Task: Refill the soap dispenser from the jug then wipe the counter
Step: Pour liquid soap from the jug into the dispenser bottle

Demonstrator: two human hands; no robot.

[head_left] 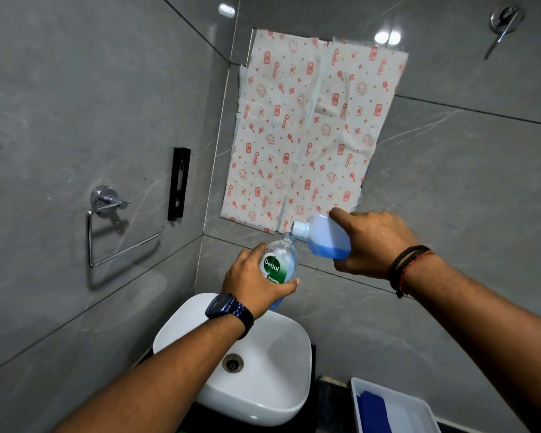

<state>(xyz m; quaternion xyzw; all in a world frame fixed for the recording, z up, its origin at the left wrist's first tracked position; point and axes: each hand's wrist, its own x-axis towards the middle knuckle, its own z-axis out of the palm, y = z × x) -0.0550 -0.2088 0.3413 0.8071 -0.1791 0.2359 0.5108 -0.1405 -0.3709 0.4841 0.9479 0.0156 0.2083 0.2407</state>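
My left hand (256, 281) grips a clear soap dispenser bottle (280, 262) with a green Dettol label, held above the white basin (181, 320). Its pump top is off and its neck points up and to the right. My right hand (370, 243) holds a translucent jug (324, 237) tipped on its side, with blue liquid pooled along its lower wall. The jug's white spout sits right at the dispenser's open neck. Blue liquid shows at the dispenser's bottom, below my left hand.
A white tray (419, 404) holding a blue cloth (374, 410) stands on the dark counter (330, 398) at the lower right. Patterned paper (303, 129) covers the wall ahead. A chrome towel ring (113, 226) hangs on the left wall, a tap lever (505, 21) at top right.
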